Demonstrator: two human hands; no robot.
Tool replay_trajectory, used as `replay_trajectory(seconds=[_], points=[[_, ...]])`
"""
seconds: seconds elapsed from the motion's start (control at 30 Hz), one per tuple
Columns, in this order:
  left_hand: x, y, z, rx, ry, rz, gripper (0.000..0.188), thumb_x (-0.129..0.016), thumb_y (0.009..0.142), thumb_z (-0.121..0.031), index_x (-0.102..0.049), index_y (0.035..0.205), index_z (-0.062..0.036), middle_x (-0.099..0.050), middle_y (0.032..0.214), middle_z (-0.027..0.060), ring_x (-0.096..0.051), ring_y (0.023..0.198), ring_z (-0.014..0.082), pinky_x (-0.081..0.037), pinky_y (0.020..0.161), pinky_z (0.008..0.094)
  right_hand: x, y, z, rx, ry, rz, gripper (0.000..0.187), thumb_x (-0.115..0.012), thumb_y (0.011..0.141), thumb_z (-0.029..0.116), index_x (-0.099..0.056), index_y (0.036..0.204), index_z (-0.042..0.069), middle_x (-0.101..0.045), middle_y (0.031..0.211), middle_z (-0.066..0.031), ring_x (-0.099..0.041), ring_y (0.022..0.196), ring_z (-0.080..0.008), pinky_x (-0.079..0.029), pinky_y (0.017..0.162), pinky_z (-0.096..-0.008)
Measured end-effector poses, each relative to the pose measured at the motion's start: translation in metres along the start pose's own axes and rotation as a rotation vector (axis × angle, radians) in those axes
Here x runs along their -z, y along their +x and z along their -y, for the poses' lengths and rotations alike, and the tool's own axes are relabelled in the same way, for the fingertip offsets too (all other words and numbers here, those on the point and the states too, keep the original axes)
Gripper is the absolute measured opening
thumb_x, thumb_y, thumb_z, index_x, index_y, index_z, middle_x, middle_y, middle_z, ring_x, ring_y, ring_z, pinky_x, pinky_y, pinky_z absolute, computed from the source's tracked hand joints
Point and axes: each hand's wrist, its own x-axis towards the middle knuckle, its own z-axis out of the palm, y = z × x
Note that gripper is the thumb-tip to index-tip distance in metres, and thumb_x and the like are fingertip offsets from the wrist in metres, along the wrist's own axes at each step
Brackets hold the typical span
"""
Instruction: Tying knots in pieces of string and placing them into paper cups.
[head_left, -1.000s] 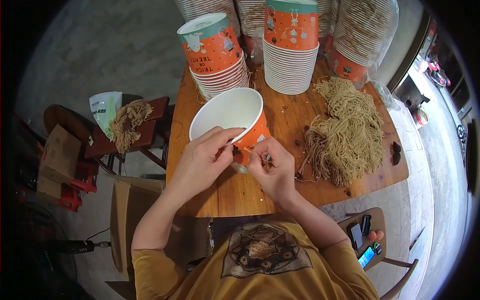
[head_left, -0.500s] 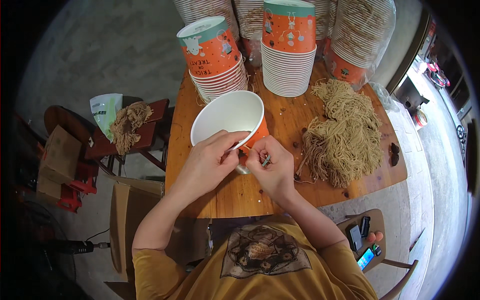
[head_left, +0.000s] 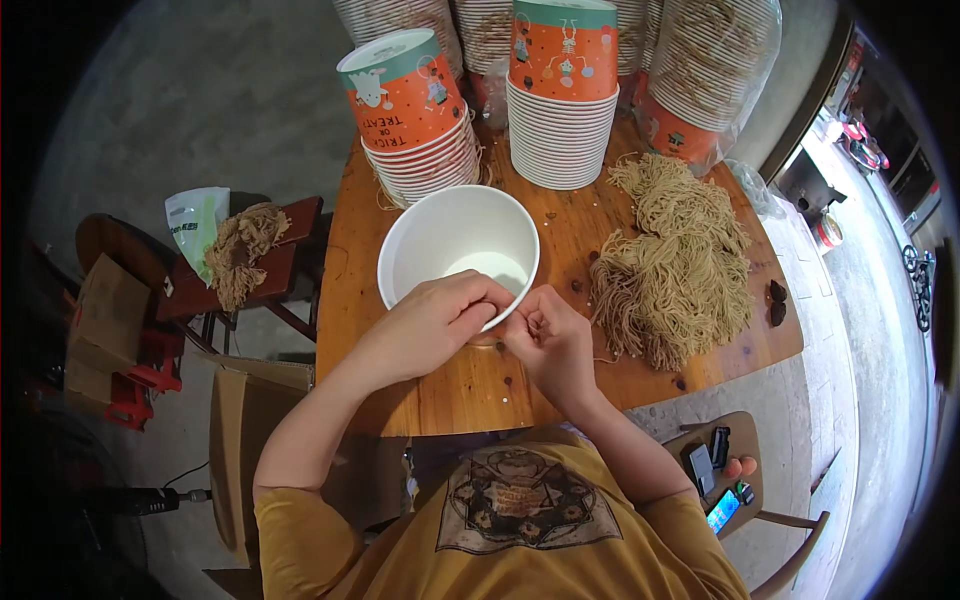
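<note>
While both of your forearms reach over the wooden worktop, the white-lined paper bucket stands between your hands and the stacks, mouth upward, near the edge closest to you. Your left grip grasps the bucket's near rim, its fingers laid over the inside of the wall. Your right grip lies just beside it at the outer right of the same rim, fingers curled in; you cannot tell from this view whether they pinch anything.

Beyond the bucket, note two inverted stacks of orange buckets with white rims and teal upper bands: a left stack, tilted, with cord around its lower rims, and a middle stack, more upright. Farther right is a bagged stack in clear plastic. To the right of your right grip, a heap of tan cord covers part of the worktop, with a small dark object near the right edge. At left, a red-brown stool carries a second cord bundle beside a white-and-green bag.
</note>
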Motion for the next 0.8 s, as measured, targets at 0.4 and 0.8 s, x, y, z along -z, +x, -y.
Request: replay_trajectory(seconds=[0.4,0.8], points=[[-0.01,0.012,-0.01,0.094,0.019,-0.173,0.008,-0.048,0.092,-0.011,-0.051,0.097,-0.0056,-0.062,0.085,0.0097,-0.061,0.075,0.0245,-0.047,0.068,0.0319,0.081,0.021,0.037,-0.02,-0.169,0.507,0.014,-0.063,0.087,0.016,-0.061,0.09,0.003,-0.058,0.07,-0.0104,-0.056,0.057,-0.0205,-0.045,0.056,-0.0317],[-0.02,0.033,-0.002,0.263,-0.688,-0.052,0.009,-0.058,0.092,-0.011,-0.051,0.095,-0.0051,-0.058,0.087,0.0004,-0.054,0.078,0.0056,-0.045,0.071,0.0202,0.06,0.073,0.032,0.031,0.077,0.507,0.007,-0.061,0.089,0.007,-0.06,0.089,0.0,-0.055,0.071,0.0062,-0.046,0.065,-0.0016,-0.04,0.057,-0.021]])
